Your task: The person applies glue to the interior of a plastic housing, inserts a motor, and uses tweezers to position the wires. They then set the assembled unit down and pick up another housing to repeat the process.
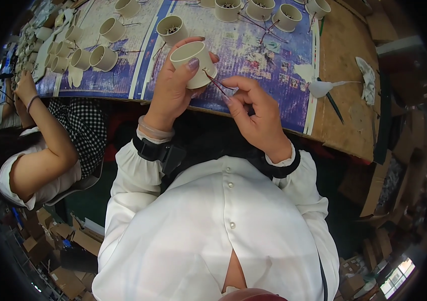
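The left hand holds a cream cylindrical cup above the near edge of the table. The cup is tilted, its mouth facing up and toward the left, with the pale inner wall exposed. Dark red wires extend from its side near the base; the right hand pinches them between thumb and index finger.

Directly behind, a second cup stands upright and contains small dark pieces. At the upper right, a further cup also contains dark pieces, with wires lying beside it. The contents of the cup group at the left cannot be determined.

Left-hand pose: thumb across the near wall, remaining fingers behind, covering part of the cup. Right-hand pose: palm turned inward, other fingers curled.

A blue-purple printed sheet covers the work surface. To its right lie a white nozzle bottle, a dark green stick beneath it and a crumpled white cloth. A co-worker sits at the left.
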Demonstrator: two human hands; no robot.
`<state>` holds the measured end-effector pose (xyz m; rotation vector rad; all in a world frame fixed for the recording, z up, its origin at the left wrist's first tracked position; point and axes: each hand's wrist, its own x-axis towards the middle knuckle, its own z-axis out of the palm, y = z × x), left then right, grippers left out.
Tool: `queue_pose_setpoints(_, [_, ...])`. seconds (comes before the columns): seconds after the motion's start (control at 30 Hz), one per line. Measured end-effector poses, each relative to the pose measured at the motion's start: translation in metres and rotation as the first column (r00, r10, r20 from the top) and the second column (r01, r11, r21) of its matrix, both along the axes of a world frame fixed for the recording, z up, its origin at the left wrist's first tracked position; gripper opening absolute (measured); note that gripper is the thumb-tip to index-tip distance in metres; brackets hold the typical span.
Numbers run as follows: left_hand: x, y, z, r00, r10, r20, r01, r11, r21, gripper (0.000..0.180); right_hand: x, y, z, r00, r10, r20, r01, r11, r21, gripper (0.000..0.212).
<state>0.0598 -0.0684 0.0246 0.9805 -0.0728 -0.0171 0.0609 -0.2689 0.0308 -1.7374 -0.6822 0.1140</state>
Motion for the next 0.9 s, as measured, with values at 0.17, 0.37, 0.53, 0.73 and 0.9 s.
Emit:
queue_pose_setpoints(0.17, [-0.003, 0.002, -0.001, 0.999, 0.024, 0.032, -0.027, 0.995, 0.099, 0.047, 0.003, -0.009, -0.002, 1.000, 0.014, -0.002, -0.014, 0.999, -0.031, 0.039])
queue_pose_setpoints(0.37, [-0.006, -0.005, 0.003, 0.985, 0.098, 0.141, -0.138, 0.940, 0.313, 0.050, 0.010, 0.000, 0.015, 0.797, -0.187, 0.574, 0.239, 0.971, -0.015, 0.046])
queue_pose_setpoints(0.53, [-0.010, -0.005, 0.004, 0.993, 0.075, 0.094, -0.098, 0.958, 0.270, 0.051, 0.005, 0.013, 0.003, 0.778, -0.176, 0.603, 0.236, 0.971, -0.022, 0.034])
queue_pose_setpoints(0.73, [-0.009, -0.011, 0.000, 0.996, 0.057, 0.063, -0.065, 0.988, 0.142, 0.050, 0.005, 0.010, 0.005, 0.774, -0.135, 0.619, 0.216, 0.975, -0.058, 0.019])
queue_pose_setpoints(0.9, [-0.011, -0.009, 0.003, 0.996, -0.013, -0.091, 0.019, 0.998, 0.066, 0.055, 0.005, 0.007, 0.001, 0.775, -0.143, 0.615, 0.247, 0.965, -0.087, 0.020])
